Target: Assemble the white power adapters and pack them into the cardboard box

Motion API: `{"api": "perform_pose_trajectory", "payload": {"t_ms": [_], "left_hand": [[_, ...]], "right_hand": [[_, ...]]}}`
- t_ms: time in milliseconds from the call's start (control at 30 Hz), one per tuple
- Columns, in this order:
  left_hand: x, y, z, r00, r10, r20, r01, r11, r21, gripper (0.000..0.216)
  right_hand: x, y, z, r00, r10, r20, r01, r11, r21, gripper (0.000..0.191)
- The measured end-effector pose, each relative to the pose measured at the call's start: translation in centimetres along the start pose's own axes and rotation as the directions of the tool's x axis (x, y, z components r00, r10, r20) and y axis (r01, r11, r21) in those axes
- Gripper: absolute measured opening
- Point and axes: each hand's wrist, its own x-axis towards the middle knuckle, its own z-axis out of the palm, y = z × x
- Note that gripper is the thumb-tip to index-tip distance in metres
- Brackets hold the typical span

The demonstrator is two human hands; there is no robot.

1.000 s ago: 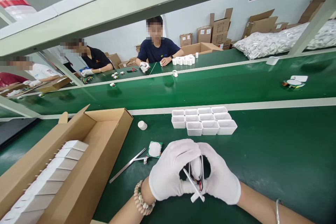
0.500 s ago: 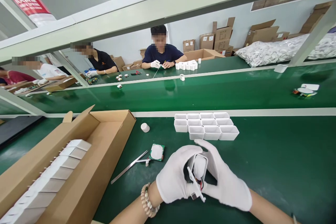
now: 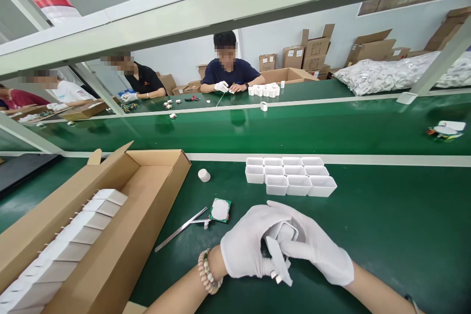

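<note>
Nearest us, a white strip (image 3: 279, 262) juts out below our fingers. Our left hand (image 3: 245, 243) and right hand (image 3: 320, 245) grip a white housing (image 3: 286, 232) between them, the fingers half curled around its sides. Left of our left fingers lie tweezers (image 3: 179, 230) and a circuit board (image 3: 220, 209); beyond the fingertips stand white cups (image 3: 288, 184), then a green belt (image 3: 312, 130).

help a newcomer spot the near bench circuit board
Find the long cardboard box. Just right lies a slim metal tool, the circuit board by its far end. Its green edges frame a white pad; the nearby cylinder is all white.
</note>
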Motion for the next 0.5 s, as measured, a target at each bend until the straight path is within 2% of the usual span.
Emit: {"api": "perform_pose_trajectory", "payload": {"t_ms": [100,200,267,400,500], "left_hand": [[-0.1,-0.6,0.8,1.000,0.015,-0.023,-0.014,1.000,0.025,0.061],[-0.5,-1.9,1.9,0.999,0.015,-0.049,-0.015,1.000,0.005,0.046],[-0.8,-2.7,2.4,1.000,0.008,-0.027,-0.009,1.000,-0.027,0.043],[-0.9,-2.5,2.2,0.997,-0.013,-0.071,0.009,0.998,-0.063,0.060],[-0.5,-1.4,1.8,0.994,-0.015,-0.107,0.007,0.997,-0.073,0.043]], "right_hand": [[-0.2,-0.3,0.5,0.997,0.028,-0.074,-0.027,1.000,0.013,0.076],[-0.3,-0.2,0.7,0.992,0.060,-0.111,-0.056,0.998,0.037,0.076],[-0.1,0.0,0.6,0.996,0.048,-0.077,-0.046,0.999,0.024,0.076],[0.3,0.1,0.0,0.999,0.003,0.053,-0.001,0.999,-0.047,0.084],[0.2,-0.7,-0.5,0.992,-0.025,0.122,0.038,0.994,-0.100,0.070]]}}
